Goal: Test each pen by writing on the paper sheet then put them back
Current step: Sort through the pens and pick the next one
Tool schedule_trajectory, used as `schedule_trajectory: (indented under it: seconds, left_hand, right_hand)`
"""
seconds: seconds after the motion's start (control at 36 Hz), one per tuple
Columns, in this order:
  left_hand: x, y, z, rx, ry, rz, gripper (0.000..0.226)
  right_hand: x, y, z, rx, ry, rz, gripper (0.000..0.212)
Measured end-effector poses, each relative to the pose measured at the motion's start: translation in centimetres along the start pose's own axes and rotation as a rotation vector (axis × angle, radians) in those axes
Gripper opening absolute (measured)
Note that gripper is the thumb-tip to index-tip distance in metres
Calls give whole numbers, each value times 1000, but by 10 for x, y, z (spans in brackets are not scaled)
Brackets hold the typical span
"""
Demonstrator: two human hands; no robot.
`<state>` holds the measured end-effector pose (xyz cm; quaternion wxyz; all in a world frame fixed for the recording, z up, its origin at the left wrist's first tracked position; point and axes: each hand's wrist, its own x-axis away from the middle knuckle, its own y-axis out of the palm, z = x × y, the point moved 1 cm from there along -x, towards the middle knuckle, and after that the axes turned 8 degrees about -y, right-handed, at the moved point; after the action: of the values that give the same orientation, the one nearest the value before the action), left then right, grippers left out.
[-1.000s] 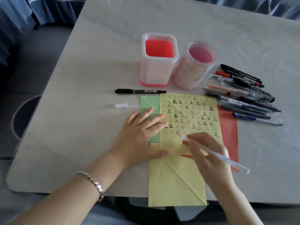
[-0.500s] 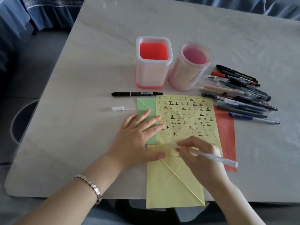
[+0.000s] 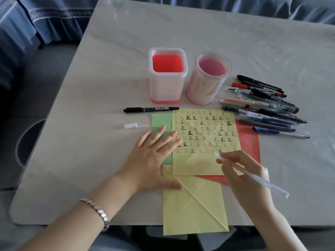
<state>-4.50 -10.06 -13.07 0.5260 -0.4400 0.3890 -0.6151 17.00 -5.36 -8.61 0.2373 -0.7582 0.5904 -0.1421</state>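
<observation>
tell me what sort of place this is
Probably a home room: a pale table holding two pen holders and a pile of pens, with blue fabric, maybe bedding or a sofa, behind it.

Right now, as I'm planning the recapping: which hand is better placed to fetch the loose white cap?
Left. The left hand lies flat on the green sheet, holding nothing, close to the cap beside it. The right hand grips the white pen over the written yellow sheet, farther away.
</observation>
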Motion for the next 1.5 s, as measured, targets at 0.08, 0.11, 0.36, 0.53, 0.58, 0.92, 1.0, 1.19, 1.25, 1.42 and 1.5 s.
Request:
schedule_trajectory:
  seconds: [0.08, 0.11, 0.36, 0.53, 0.58, 0.92, 1.0, 1.19, 1.25, 1.42, 1.5]
  left_hand:
    - [-3, -4, 0, -26, -60, -56, 102]
    - [-5, -5, 0, -43, -71, -62, 101]
    - [2, -21, -9, 76, 1, 310, 66]
    - [2, -29, -50, 21, -347, 517, 33]
    - [2, -28, -59, 50, -353, 503, 30]
    - [1, -73, 3, 1050, -423, 415, 10]
    - [3, -83, 18, 1133, -341, 375, 7]
    - [8, -89, 28, 1161, -292, 361, 11]
    - [9, -91, 31, 1139, -283, 354, 12]
    - [10, -92, 35, 1053, -225, 335, 9]
    - [10, -92, 37, 967, -190, 319, 15]
  right_hand:
    - [-1, -2, -3, -21, 8, -10, 23]
    - [-1, -3, -4, -24, 8, -12, 23]
    - [-9, -2, -16, -86, -40, -19, 24]
    - [-16, 7, -26, -123, -58, -36, 22]
    - [-19, 9, -31, -165, -45, -42, 20]
    - [-32, 13, -71, -797, 79, -176, 56]
    - [-34, 12, -84, -859, 102, -103, 44]
    - [-36, 5, -92, -742, 72, -2, 38]
    - [-35, 4, -91, -728, 79, -2, 38]
    - [-34, 5, -89, -662, 58, -24, 39]
    - [-34, 7, -89, -579, 17, -22, 37]
